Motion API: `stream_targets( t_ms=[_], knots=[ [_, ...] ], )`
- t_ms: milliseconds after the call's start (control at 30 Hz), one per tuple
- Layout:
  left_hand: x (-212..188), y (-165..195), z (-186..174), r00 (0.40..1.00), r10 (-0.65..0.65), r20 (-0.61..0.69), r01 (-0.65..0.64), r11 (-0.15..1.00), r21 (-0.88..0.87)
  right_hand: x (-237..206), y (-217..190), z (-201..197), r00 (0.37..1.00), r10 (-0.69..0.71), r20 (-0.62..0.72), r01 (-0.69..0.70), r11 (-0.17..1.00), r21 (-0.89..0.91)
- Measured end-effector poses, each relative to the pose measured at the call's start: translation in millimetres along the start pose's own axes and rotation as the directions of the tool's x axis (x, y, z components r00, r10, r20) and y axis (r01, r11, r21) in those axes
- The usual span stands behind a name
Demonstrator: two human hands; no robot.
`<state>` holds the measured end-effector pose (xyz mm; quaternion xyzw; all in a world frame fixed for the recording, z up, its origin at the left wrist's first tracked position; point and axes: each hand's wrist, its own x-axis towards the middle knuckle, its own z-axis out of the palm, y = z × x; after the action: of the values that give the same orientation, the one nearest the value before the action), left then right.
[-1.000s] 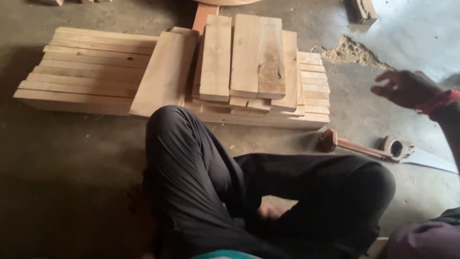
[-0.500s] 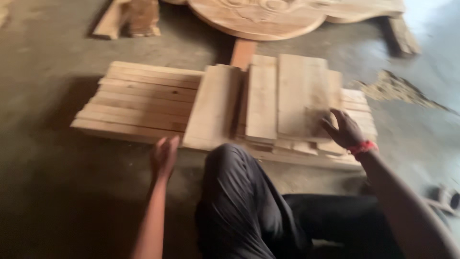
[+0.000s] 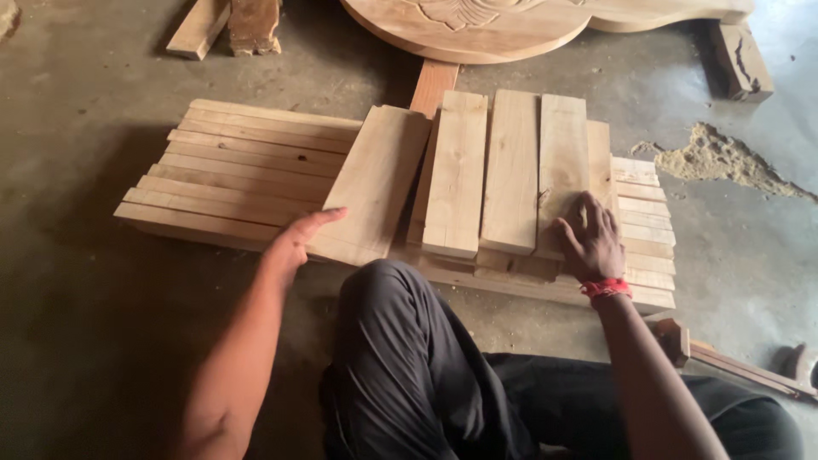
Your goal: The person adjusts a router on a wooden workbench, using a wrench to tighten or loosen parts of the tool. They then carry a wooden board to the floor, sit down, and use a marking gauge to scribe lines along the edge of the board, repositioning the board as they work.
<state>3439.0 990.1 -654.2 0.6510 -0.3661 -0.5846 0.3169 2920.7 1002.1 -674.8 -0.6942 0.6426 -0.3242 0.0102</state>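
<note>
Left hand (image 3: 298, 238) has reached the slanted plank (image 3: 375, 183) — fingers spread flat; right hand (image 3: 590, 238) flat on a stacked board (image 3: 562, 162), long axes near-to-far.

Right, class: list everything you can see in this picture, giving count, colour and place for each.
thin slats: a stack, pale wood, floor, left
wide board: one, light tan, leaning across the slats
short planks: about four, pale, side by side on the stack at centre
carved panel: one, tan, top edge
wood blocks: two, brown, top left
sawdust pile: one, sandy, right
floor: grey concrete
wristband: one, red, right wrist
trousers: dark, bottom centre
left hand: on the wide board's near edge
right hand: flat on the rightmost plank
</note>
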Motion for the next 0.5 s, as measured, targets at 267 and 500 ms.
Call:
stream_targets(
  t_ms=[267,500],
  knots=[
    [30.4,62.0,-53.0,0.764,0.571,-0.301,-0.293,0.722,0.627,2.1,-14.4,-10.2,0.999,0.03,-0.042,-0.03,1.0,0.005],
    [6.2,11.6,-80.8,0.683,0.478,-0.552,0.21,0.596,0.775,2.3,-9.2,-4.8,0.998,0.069,0.002,-0.069,0.997,0.018]
  ],
)
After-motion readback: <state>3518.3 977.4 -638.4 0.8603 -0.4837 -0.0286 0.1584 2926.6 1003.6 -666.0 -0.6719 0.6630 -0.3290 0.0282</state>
